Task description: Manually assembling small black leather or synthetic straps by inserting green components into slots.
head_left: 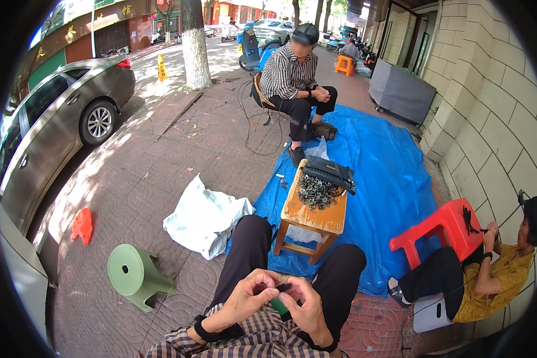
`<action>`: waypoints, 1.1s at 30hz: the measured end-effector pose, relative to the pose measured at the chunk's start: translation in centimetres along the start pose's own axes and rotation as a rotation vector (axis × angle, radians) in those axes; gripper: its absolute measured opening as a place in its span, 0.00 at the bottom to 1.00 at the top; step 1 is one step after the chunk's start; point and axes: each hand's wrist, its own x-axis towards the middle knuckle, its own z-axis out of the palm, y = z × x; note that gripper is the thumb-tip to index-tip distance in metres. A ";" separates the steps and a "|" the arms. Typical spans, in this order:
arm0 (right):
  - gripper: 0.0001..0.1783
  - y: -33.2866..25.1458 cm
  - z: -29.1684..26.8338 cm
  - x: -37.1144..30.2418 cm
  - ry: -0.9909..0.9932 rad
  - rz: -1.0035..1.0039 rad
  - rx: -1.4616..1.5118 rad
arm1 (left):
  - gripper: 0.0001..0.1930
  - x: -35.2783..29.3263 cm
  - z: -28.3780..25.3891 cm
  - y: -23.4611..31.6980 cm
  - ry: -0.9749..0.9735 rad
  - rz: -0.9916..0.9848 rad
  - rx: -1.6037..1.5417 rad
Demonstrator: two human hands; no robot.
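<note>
Over my lap, both my hands are closed and brought together. Between the fingertips of my left hand [250, 299] and my right hand [308, 309] is a small black piece [284, 287], too small and too covered to name its kind. Something green [278, 306] shows just below the fingers, mostly hidden. In front of my knees stands a wooden stool [296, 210] with a worn orange-brown top. It carries a heap of small dark metal-looking pieces [315, 192] and a flat black pouch [329, 171].
Blue sheeting [379, 179] covers the ground ahead and right. A white sack [203, 218] and a green stool [131, 275] are at left. A seated person [289, 74] faces me; another [489, 280] sits right, by a red stool [453, 224]. A car [65, 113] stands far left.
</note>
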 end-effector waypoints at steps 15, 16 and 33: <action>0.17 0.4 -0.7 0.5 -0.174 0.091 0.108 | 0.07 0.4 0.1 1.0 -0.126 0.059 0.129; 0.17 0.1 -0.9 0.7 -0.217 0.111 0.097 | 0.06 0.5 0.0 1.2 -0.157 0.097 0.184; 0.07 0.8 -0.4 0.0 0.178 0.097 0.289 | 0.06 0.1 0.0 -0.3 -0.209 0.074 0.233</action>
